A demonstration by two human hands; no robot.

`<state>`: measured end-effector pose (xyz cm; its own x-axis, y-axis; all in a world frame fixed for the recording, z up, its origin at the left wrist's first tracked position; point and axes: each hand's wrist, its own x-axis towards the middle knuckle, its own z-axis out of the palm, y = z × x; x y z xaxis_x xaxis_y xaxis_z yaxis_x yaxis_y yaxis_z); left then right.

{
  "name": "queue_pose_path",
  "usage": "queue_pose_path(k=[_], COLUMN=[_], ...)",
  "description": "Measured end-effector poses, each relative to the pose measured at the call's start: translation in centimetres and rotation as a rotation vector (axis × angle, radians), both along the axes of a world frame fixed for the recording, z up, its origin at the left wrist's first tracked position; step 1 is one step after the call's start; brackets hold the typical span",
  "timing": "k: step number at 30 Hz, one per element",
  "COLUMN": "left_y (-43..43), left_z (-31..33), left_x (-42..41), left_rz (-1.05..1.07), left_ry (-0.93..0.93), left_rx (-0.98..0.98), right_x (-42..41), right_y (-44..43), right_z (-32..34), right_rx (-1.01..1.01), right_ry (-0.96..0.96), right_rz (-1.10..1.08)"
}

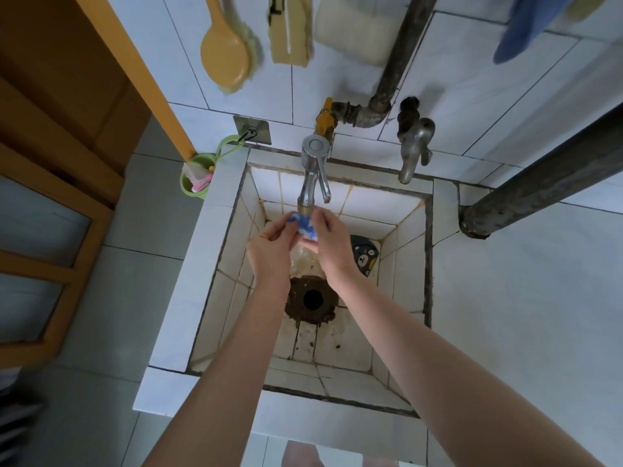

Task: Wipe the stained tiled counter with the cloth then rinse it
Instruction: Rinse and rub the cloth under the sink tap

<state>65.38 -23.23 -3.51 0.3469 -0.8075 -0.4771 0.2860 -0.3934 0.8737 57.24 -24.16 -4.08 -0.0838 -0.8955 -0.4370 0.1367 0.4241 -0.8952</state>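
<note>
While the blue-and-white cloth (305,228) is held just beneath the spout of the chrome tap (312,178), over the tiled sink (215,200), the rinsing step is judged to be under way. The cloth is pinched from both sides, by the fingers of the left hand (269,246) and of the right hand (332,246). Water appears to fall toward the drain (312,298). Wiping of the desk (522,298) is taken as done, as no stains are seen on it; wringing is left.
</note>
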Motion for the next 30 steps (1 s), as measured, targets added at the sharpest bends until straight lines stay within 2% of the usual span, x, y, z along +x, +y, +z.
queue_pose_path(k=[2, 5, 7, 10, 12, 14, 16, 20, 22, 26, 28, 30], left_y=[-0.1, 0.3, 0.5, 0.5, 0.4, 0.3, 0.1, 0.1, 0.2, 0.4, 0.4, 0.2], left_z=[0.0, 0.1, -0.2, -0.6, -0.3, 0.0, 0.1, -0.1, -0.2, -0.4, -0.2, 0.2], left_x=[0.0, -0.3, -0.2, 0.4, 0.4, 0.3, 0.2, 0.5, 0.6, 0.8, 0.8, 0.7], left_rz=[-0.022, -0.150, -0.202, -0.201, -0.188, -0.153, -0.120, -0.090, -0.110, -0.133, -0.110, -0.104], left_ry=[-0.086, -0.195, -0.254, -0.225, -0.226, -0.231, -0.194, -0.191, -0.263, -0.296, -0.213, -0.098], left_rx=[-0.007, -0.053, -0.060, -0.043, -0.018, -0.011, -0.017, -0.015, -0.017, 0.022, 0.012, 0.009], right_x=[0.3, 0.6, 0.4, 0.0, -0.2, -0.3, -0.5, -0.2, -0.2, -0.4, -0.3, -0.1], right_y=[1.0, 1.4, 0.9, 0.1, -0.2, -0.4, -0.4, 0.9, 1.3, 0.5, -0.1, -0.3], right_z=[0.0, -0.4, -0.3, 0.0, 0.3, 0.7, 0.8, 0.4, 0.3, 0.3, 0.5, 0.8], right_rx=[-0.022, -0.009, -0.017, -0.044, -0.052, -0.009, 0.035, 0.030, 0.021, 0.033, 0.100, 0.139], right_ry=[-0.096, -0.203, -0.076, 0.190, 0.268, 0.201, 0.046, -0.101, -0.094, 0.140, 0.095, -0.063], right_rz=[0.109, 0.081, 0.080, 0.111, 0.074, 0.013, -0.012, 0.113, 0.130, 0.114, 0.068, 0.120])
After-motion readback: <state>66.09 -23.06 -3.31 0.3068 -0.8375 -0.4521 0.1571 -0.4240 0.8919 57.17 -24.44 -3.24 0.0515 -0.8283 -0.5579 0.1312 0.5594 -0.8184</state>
